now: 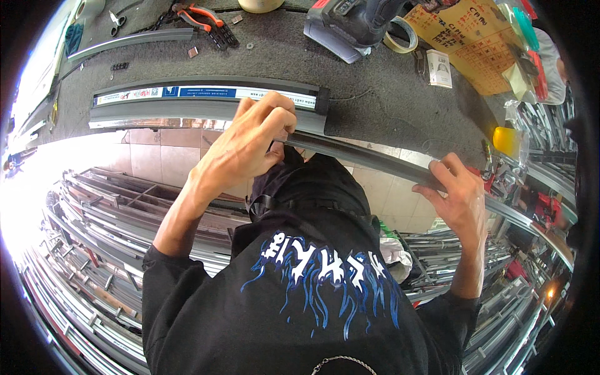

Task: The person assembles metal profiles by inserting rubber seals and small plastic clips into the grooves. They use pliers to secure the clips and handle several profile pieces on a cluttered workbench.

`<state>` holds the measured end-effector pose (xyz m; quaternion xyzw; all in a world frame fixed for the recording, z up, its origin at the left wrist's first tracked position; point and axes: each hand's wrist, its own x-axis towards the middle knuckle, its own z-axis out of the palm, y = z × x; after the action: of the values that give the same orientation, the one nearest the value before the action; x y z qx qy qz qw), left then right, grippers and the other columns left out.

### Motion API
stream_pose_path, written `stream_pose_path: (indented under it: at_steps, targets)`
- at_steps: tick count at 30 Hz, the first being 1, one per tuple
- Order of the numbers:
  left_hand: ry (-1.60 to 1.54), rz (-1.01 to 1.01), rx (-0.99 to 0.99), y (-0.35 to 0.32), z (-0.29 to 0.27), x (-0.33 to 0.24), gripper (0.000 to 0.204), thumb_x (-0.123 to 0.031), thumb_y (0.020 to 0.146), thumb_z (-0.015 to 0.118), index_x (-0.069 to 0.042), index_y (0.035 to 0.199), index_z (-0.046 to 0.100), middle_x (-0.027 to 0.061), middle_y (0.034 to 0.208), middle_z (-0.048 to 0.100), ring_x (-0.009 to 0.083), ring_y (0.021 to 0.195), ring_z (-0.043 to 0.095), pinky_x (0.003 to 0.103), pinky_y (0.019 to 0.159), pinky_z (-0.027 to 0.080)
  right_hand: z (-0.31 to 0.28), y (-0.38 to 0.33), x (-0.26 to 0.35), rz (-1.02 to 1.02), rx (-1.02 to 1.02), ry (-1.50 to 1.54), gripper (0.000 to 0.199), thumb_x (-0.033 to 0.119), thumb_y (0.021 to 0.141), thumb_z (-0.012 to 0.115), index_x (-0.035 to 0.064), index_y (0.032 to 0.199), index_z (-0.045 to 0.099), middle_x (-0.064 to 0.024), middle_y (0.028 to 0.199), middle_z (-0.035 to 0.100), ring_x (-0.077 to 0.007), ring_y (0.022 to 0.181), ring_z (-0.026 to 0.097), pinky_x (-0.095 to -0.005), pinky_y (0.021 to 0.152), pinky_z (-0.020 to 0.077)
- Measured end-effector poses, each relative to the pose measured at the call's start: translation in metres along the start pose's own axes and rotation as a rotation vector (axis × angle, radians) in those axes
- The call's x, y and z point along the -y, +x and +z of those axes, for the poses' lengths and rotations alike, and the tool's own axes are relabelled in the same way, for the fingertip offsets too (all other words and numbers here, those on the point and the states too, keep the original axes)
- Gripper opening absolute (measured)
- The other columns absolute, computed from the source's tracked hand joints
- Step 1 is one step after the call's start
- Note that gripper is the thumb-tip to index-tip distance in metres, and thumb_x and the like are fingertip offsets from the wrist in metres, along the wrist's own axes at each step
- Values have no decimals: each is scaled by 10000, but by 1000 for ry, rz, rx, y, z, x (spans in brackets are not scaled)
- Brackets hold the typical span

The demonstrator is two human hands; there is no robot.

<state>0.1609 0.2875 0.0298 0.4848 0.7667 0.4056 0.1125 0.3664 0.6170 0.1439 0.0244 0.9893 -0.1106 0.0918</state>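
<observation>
- Head view: left hand (250, 140) fingers pinch the dark strip (369, 159) at the profile's (206, 103) end on the bench (387, 94).
- Right hand (459, 197) fingers curl around the strip farther right; it runs left-right.

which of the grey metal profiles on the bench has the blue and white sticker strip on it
The wide grey profile lying along the bench edge under the left hand. The slim one held by the right hand is bare.

We cannot see where the left hand (250, 140) covers the long grey metal profile (387, 165), whose far right end is lost at the dark rim, and the tools (200, 19) at the table's (375, 106) top edge are cut off.
</observation>
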Motion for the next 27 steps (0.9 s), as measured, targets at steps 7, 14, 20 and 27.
stream_pose_path:
  at_steps: [7,14,20,27]
  targets:
    - [229,-62,6,-24,-12,27,424,-9,684,888,-80,1074,736,64,1041,697,272,1039,649,405,937,472,10,3,-4,-10,47,-26,421,396,825,895,84,1026,697,-85,936,613,-313,747,691,-441,647,530]
    - [64,-111,-82,-40,-19,28,403,-51,710,921,-83,1085,774,61,1059,716,288,1013,657,405,927,504,34,18,6,-94,37,21,428,416,850,871,87,1055,690,-78,949,597,-314,756,691,-443,651,532]
    - [200,-119,-80,-48,-32,25,430,-80,716,916,-97,1120,771,54,1093,716,272,1055,653,400,964,480,46,34,12,-124,-19,73,424,407,852,870,83,1055,688,-76,962,605,-312,770,693,-445,673,539]
    - [311,-213,-62,-70,-52,54,457,-5,695,893,-61,1138,794,82,1088,715,291,1049,676,403,954,533,62,43,17,-144,-76,122,435,363,829,889,68,1081,695,-88,989,624,-302,871,674,-428,735,545]
